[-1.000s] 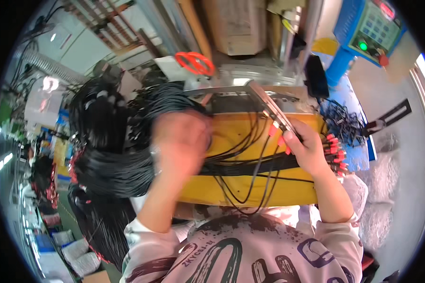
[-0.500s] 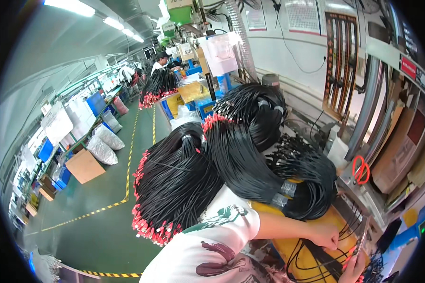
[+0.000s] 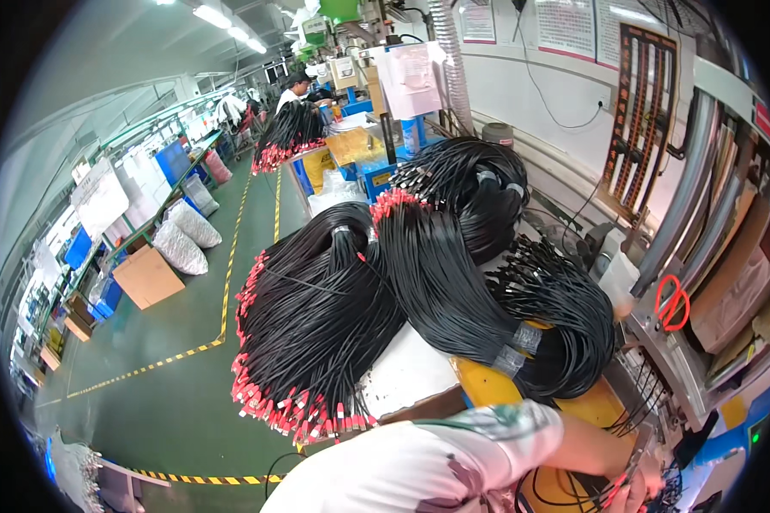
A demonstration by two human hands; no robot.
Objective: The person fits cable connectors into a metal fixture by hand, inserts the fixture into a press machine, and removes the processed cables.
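Observation:
My left arm stretches to the lower right, with my left hand (image 3: 648, 468) at the machine's edge. Its fingers look closed, though what they hold is too small to make out. Right beside it, my right hand (image 3: 628, 498) pinches a thin black cable with a red end (image 3: 612, 491), partly cut off by the lower edge. Loose black cables (image 3: 565, 489) curve over the yellow surface (image 3: 488, 385) below my forearm. A large bundle of black cables with red tips (image 3: 316, 316) lies left of my arm, and another taped bundle (image 3: 453, 282) lies beyond it.
A third black bundle (image 3: 479, 188) lies farther back. Red-handled scissors (image 3: 672, 303) hang at the right by a metal frame. Striped floor tape (image 3: 222, 316), a cardboard box (image 3: 147, 278) and white sacks (image 3: 180, 248) are at the left. A person (image 3: 293, 90) sits far back.
My left hand has moved right and down, from above the yellow surface to beside my right hand. The right hand has shifted slightly left and down. The view has tilted a little.

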